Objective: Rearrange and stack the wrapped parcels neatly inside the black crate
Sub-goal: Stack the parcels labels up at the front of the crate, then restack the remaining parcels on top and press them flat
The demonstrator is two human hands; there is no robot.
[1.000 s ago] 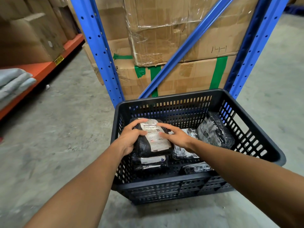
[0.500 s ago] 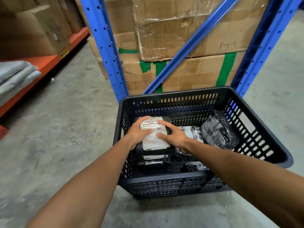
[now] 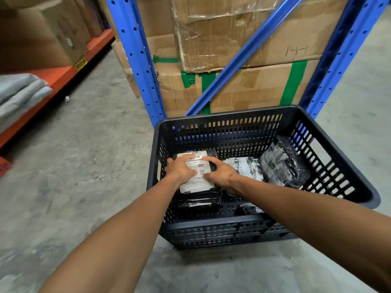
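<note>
A black slotted crate [image 3: 228, 117] stands on the concrete floor. In its left half lies a black wrapped parcel with a white label [image 3: 197, 182], on top of other black parcels [image 3: 198, 205]. My left hand [image 3: 179, 169] grips its left side and my right hand [image 3: 220, 173] its right side, fingers lying over the label. A flat parcel with a white label [image 3: 246, 168] lies in the middle. A bulky black parcel [image 3: 282, 163] leans against the right wall. Another small parcel [image 3: 250, 209] shows at the near wall.
Blue rack uprights [image 3: 137, 58] and a diagonal brace [image 3: 243, 58] rise just behind the crate, with taped cardboard boxes [image 3: 254, 87] behind them. An orange shelf [image 3: 57, 79] with boxes and grey bundles [image 3: 19, 94] runs along the left. Concrete floor surrounds the crate.
Both hands have pushed the labelled parcel down and toward the crate's left side, onto the parcels beneath. The camera has moved a little closer.
</note>
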